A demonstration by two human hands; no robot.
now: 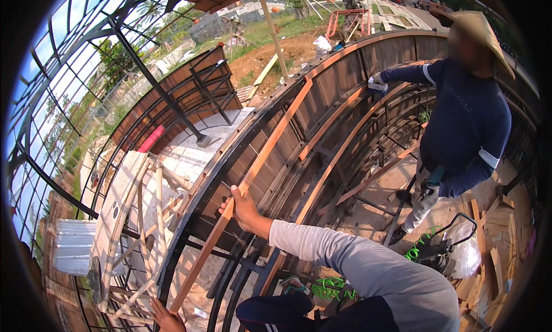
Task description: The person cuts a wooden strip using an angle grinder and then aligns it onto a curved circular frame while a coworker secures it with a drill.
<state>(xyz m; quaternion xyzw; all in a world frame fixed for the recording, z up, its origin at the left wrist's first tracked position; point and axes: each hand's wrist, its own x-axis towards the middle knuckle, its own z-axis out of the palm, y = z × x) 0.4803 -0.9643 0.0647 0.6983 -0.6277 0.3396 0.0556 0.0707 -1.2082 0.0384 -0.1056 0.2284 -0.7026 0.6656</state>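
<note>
A long, narrow wooden strip (266,153) slants across the top of a curved wall, from its far rim down toward me. Around the middle of this strip my right hand (246,210) is closed, with the arm in a grey sleeve reaching in from the lower right. My left hand (167,318) is beside the strip's lower end, fingers stretched out, partly cut off by the picture's edge. Beneath the strip run the wall's black metal frame (192,217) and brown wood panels (221,202). Whether the left hand touches the strip is hard to see.
At right, a co-worker (466,119) in a straw hat reaches one gloved hand to the wall and holds a teal tool (435,175) low. Green coiled hose (330,289), a dark wheeled machine (440,251) and wood scraps (489,245) lie below. Black metal framework (155,87) rises left.
</note>
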